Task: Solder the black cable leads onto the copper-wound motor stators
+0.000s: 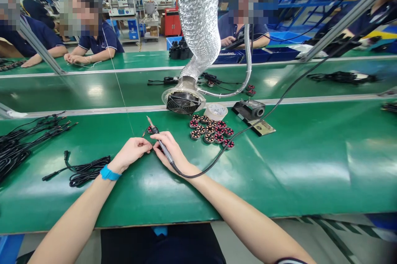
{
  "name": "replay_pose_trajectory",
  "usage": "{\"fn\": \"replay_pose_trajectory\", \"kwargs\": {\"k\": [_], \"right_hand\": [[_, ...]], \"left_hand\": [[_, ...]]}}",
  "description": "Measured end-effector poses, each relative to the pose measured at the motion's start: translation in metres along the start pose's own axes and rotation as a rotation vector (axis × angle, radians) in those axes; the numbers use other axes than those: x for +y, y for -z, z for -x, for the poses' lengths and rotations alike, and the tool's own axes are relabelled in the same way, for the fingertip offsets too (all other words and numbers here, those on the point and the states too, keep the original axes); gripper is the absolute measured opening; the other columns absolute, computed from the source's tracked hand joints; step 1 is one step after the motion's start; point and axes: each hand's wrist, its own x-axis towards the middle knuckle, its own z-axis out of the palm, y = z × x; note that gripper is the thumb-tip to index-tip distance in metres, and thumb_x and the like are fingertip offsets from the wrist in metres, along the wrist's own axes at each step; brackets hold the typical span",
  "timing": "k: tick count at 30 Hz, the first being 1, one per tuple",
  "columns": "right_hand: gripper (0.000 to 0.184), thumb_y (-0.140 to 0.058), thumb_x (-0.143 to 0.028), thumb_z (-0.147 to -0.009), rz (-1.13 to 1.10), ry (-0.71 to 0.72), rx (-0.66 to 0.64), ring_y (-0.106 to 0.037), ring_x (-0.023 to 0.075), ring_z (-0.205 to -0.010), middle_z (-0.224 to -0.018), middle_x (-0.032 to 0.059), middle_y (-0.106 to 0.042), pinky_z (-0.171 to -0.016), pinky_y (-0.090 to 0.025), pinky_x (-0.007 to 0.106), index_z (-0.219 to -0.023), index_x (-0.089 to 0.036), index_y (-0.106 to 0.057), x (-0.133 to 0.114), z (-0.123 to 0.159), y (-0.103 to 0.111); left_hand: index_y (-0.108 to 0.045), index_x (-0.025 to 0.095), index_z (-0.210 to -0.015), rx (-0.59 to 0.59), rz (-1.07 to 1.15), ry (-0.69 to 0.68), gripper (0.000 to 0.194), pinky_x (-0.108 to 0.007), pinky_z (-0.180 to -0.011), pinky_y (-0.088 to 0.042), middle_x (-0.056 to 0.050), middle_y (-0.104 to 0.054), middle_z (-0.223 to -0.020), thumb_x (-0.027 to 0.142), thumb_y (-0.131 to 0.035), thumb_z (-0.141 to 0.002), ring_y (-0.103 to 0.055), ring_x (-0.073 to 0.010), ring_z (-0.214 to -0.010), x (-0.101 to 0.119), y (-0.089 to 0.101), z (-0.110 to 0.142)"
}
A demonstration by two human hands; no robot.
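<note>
My right hand (169,150) is closed round a soldering iron (156,136), whose tip points up and away from me over the green bench (294,160). My left hand (133,152), with a blue wrist strap (108,173), pinches something small and thin beside the right hand's fingers; I cannot make out what it is. A small round part (150,129) with dark wires lies just beyond both hands. A cluster of several round copper-wound parts (211,129) sits to the right of the iron's tip.
A silver fume duct with a fan (183,101) hangs just behind the parts, next to a solder reel (216,111) and an iron stand (252,113). Black cable bundles (83,171) lie at left. Other people sit across the conveyor.
</note>
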Motion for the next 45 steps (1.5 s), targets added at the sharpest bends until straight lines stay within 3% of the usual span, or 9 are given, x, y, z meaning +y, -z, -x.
{"fn": "replay_pose_trajectory", "kwargs": {"k": [8,17,20,24,28,34,45], "right_hand": [[0.052,-0.053,-0.001,-0.083,0.009,-0.067,0.051,-0.063,0.0074,-0.073,-0.113,0.0036,-0.047,-0.079,-0.055,0.026,-0.128,-0.027,-0.049,0.01,0.002,-0.001],[0.054,-0.055,-0.001,-0.08,0.047,-0.058,0.093,-0.065,0.0105,-0.08,-0.111,0.0038,-0.052,-0.081,-0.055,0.028,-0.127,-0.027,-0.052,0.003,0.0,0.004],[0.04,-0.053,-0.007,-0.087,0.064,-0.09,0.172,-0.065,0.0136,-0.084,-0.105,0.0041,-0.059,-0.083,-0.054,0.029,-0.122,-0.026,-0.058,-0.008,-0.002,0.01],[0.015,-0.054,-0.024,-0.094,0.085,-0.165,0.368,-0.066,0.0169,-0.085,-0.096,0.0044,-0.069,-0.081,-0.054,0.031,-0.104,-0.022,-0.065,-0.021,-0.003,0.017],[0.018,-0.052,-0.026,-0.093,0.086,-0.126,0.487,-0.063,0.0162,-0.066,-0.072,0.0014,-0.066,-0.063,-0.051,0.028,-0.08,-0.021,-0.062,-0.025,0.001,0.02],[0.02,-0.05,-0.025,-0.09,0.051,-0.095,0.449,-0.058,0.0154,-0.056,-0.062,-0.0002,-0.061,-0.053,-0.046,0.028,-0.073,-0.021,-0.061,-0.024,0.006,0.019],[0.02,-0.05,-0.023,-0.089,0.038,-0.1,0.433,-0.059,0.0152,-0.057,-0.064,0.0,-0.063,-0.054,-0.047,0.028,-0.073,-0.021,-0.061,-0.024,0.005,0.017]], "left_hand": [[-0.066,0.013,-0.075,-0.045,0.023,0.0,0.031,-0.024,-0.048,-0.021,0.0,-0.059,-0.067,0.044,-0.066,-0.073,-0.034,-0.0075,-0.05,-0.004,0.001,-0.001],[-0.067,0.014,-0.076,-0.067,-0.017,-0.023,0.032,-0.023,-0.049,-0.024,-0.001,-0.061,-0.069,0.045,-0.064,-0.076,-0.037,-0.0082,-0.052,0.001,-0.001,0.003],[-0.067,0.014,-0.076,-0.062,-0.013,-0.021,0.032,-0.023,-0.049,-0.026,-0.002,-0.063,-0.069,0.046,-0.065,-0.075,-0.039,-0.0086,-0.052,0.001,-0.002,0.003],[-0.067,0.014,-0.076,-0.045,-0.002,-0.024,0.034,-0.023,-0.049,-0.028,-0.002,-0.063,-0.069,0.047,-0.066,-0.075,-0.04,-0.009,-0.052,0.0,-0.004,0.003],[-0.068,0.013,-0.079,-0.041,0.022,-0.011,0.037,-0.023,-0.048,-0.026,-0.002,-0.061,-0.069,0.05,-0.067,-0.075,-0.039,-0.0086,-0.052,-0.003,-0.004,0.002],[-0.068,0.013,-0.08,-0.053,0.026,-0.013,0.037,-0.022,-0.047,-0.025,-0.002,-0.06,-0.069,0.05,-0.067,-0.077,-0.039,-0.0084,-0.051,-0.005,-0.003,0.001],[-0.067,0.013,-0.077,-0.046,0.019,-0.014,0.035,-0.022,-0.046,-0.024,-0.001,-0.06,-0.065,0.048,-0.066,-0.077,-0.036,-0.0079,-0.049,-0.004,-0.004,0.001]]}}
